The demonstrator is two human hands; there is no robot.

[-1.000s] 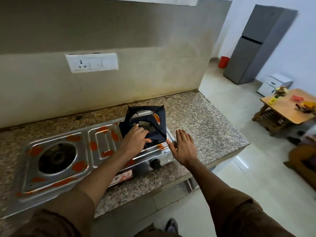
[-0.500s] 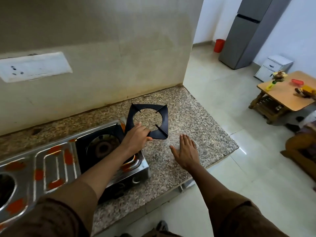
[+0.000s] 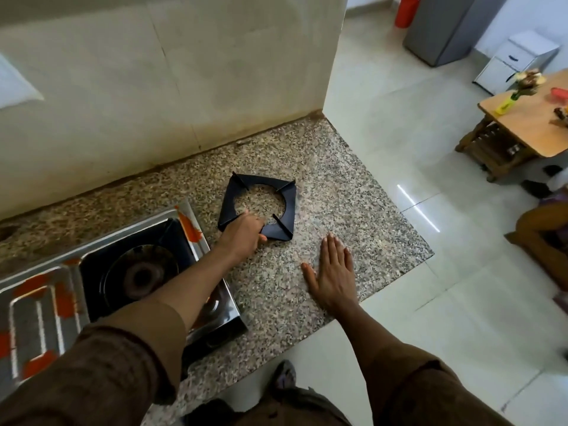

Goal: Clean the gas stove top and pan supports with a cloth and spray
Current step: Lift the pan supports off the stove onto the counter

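Now the black pan support (image 3: 259, 207) is found lying flat on the granite desk (image 3: 353, 216), just to the right of the gas stove (image 3: 123, 272), whereas a second ago it was seated over the right burner and half a second ago it was being carried across the stove's edge. The right burner well (image 3: 141, 276) is thus laid bare, and the steel top with its orange-red smears (image 3: 189, 229) is made reachable for wiping; this is judged an early, preparatory step, since no cloth or spray can be seen anywhere in view. The left hand (image 3: 244, 236) is stretched forward over the stove's corner, its fingers curled round the near-left edge of the support, so a grip is still kept on it. The right hand (image 3: 333, 272) is held with straight, slightly spread fingers, palm down, flat upon or just above the desk beside the support, and nothing is grasped by it. Both forearms are covered by brown sleeves (image 3: 116, 364).
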